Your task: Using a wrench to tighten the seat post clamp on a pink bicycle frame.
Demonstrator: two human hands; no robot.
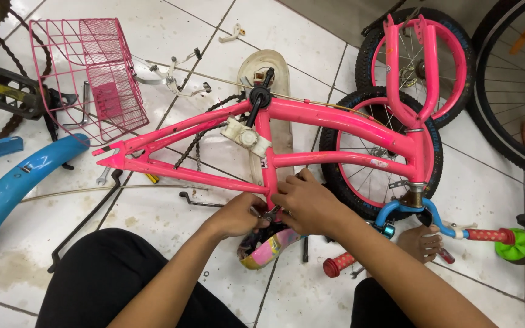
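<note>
A pink child's bicycle frame [335, 118] lies upside down across the white tile floor. Both of my hands meet at the seat tube end near me. My left hand [238, 214] pinches a small dark metal part at the seat clamp. My right hand [308, 203] wraps around the tube beside it, fingers closed on the frame. Below my hands lies the multicoloured saddle [265, 249]. The blue handlebar [435, 220] with red grips [487, 235] rests on the floor at the right.
A pink wire basket [92, 73] sits at the upper left, next to a pedal crank [13, 91]. Blue fenders [13, 188] lie at the left. Two wheels [420, 54] sit under and beside the fork; a larger black tyre [511, 103] is at right. Loose rods and small tools are scattered about.
</note>
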